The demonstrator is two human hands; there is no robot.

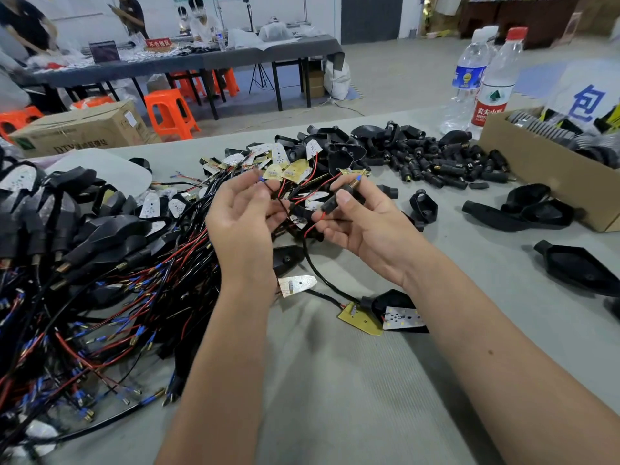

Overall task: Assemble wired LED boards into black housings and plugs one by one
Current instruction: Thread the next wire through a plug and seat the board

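Note:
My right hand (360, 223) grips a black plug (342, 194) with a brass, blue-tipped end; a red wire comes out below my thumb. My left hand (245, 213) pinches a thin black wire (268, 187) with a blue tip between thumb and fingers. Both hands hover above the table, close together. Below them a black cable (318, 273) runs to a yellow LED board (360, 318) and a white LED board (402, 318) lying on a black housing (391, 302). Another LED board (297, 285) lies beside my left wrist.
A heap of finished wired housings (84, 250) fills the left. Loose LED boards (285, 166) and black plugs (443, 166) lie behind my hands. Empty housings (583, 270) lie right, by a cardboard box (536, 169) and two water bottles (483, 85).

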